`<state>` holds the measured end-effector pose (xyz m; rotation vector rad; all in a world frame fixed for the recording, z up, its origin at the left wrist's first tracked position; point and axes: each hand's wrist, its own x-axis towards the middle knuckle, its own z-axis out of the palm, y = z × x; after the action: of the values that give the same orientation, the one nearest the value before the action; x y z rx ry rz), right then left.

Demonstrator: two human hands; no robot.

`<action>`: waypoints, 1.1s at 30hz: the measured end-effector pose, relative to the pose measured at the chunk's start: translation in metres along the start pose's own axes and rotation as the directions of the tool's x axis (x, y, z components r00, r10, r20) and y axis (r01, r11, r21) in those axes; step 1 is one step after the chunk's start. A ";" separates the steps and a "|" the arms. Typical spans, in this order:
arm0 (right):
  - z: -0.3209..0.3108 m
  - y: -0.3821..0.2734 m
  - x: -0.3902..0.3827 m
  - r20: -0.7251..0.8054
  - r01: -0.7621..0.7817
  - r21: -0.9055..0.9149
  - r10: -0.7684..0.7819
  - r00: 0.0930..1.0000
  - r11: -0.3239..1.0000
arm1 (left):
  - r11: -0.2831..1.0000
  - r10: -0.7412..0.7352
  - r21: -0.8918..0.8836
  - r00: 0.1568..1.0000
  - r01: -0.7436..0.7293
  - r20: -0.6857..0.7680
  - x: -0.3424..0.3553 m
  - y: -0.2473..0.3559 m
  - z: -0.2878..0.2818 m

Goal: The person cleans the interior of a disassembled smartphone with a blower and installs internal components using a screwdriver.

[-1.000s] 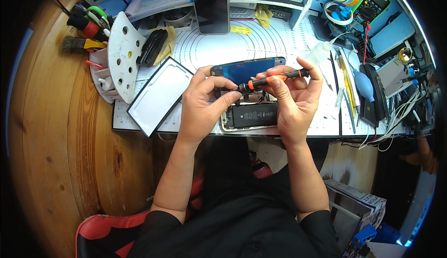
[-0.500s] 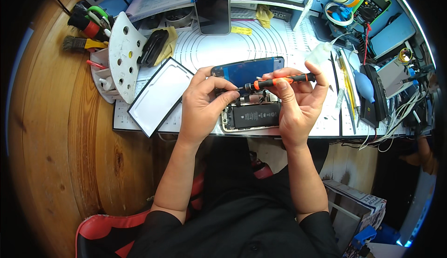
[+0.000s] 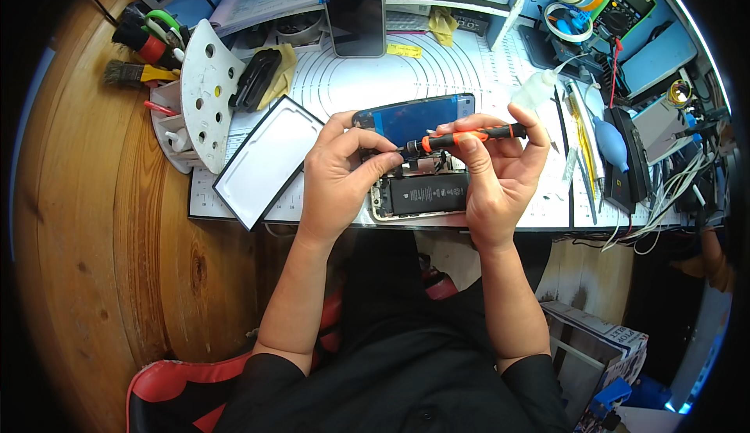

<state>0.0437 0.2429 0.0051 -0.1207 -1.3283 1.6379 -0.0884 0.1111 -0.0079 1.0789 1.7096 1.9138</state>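
Note:
My right hand is closed around an orange-and-black screwdriver, which lies nearly level with its tip toward the left. At that tip the thumb and index finger of my left hand pinch together; whatever sits between them is too small to make out. Below both hands is an opened phone body with a black battery, partly covered by my fingers. Its dark screen part, showing blue, lies just behind, also partly hidden by the hands and screwdriver.
A white tray with a black rim lies left of my hands. Another phone stands upright at the back. A perforated white tool holder is at the left. On the right are a blue air blower, a clear bottle, tweezers and cables.
My right hand and the screwdriver have shifted very slightly to the left. The left hand keeps its pinch at the screwdriver's tip.

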 end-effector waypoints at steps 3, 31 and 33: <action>0.001 0.000 0.000 0.000 -0.004 -0.001 0.004 1.000 1.000 | 1.000 0.001 -0.012 1.000 -0.001 0.000 0.000 -0.001 0.000; -0.001 0.003 -0.001 0.019 0.054 -0.062 -0.053 0.998 0.997 | 1.000 0.000 -0.009 1.000 0.000 -0.002 0.000 0.004 0.001; 0.001 0.001 -0.001 -0.002 0.038 -0.038 -0.038 0.999 0.999 | 1.000 -0.005 -0.010 1.000 0.005 0.001 0.000 0.006 0.002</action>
<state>0.0427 0.2412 0.0040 -0.1199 -1.3519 1.5806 -0.0855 0.1117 -0.0025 1.0706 1.6991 1.9167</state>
